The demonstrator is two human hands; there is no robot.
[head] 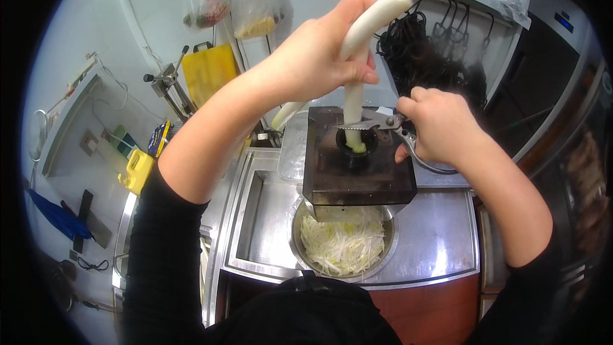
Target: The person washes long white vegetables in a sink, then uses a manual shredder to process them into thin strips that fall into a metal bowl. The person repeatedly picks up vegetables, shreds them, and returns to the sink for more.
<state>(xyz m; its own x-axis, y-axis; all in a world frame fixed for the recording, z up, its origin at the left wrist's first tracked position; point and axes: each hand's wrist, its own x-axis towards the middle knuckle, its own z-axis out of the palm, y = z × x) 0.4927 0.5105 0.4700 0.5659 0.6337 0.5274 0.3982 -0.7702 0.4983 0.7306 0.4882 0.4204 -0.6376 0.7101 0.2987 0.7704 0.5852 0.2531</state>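
My left hand (318, 55) grips white leek or large scallion stalks (373, 21). One leans up to the right, and a part (353, 98) runs straight down into the black round feed opening (341, 144) of a dark box-shaped vegetable shredder (359, 184). In my right hand (440, 122) is a pair of kitchen scissors (390, 122) with a serrated blade. Its blades lie at the stalk just above the opening. Shredded pale strands (342, 244) fill much of the metal bowl (293, 230) under the machine's front. Behind my left wrist, another pale stalk end (287, 114) shows.
A steel counter (431, 239) with a recessed basin (268, 220) lies around the bowl. At left are a yellow jug (141, 170) and a lever-handled metal device (167, 81). Plastic bags (256, 5) hang on the wall; black cords and scissors (450, 28) hang below a shelf.
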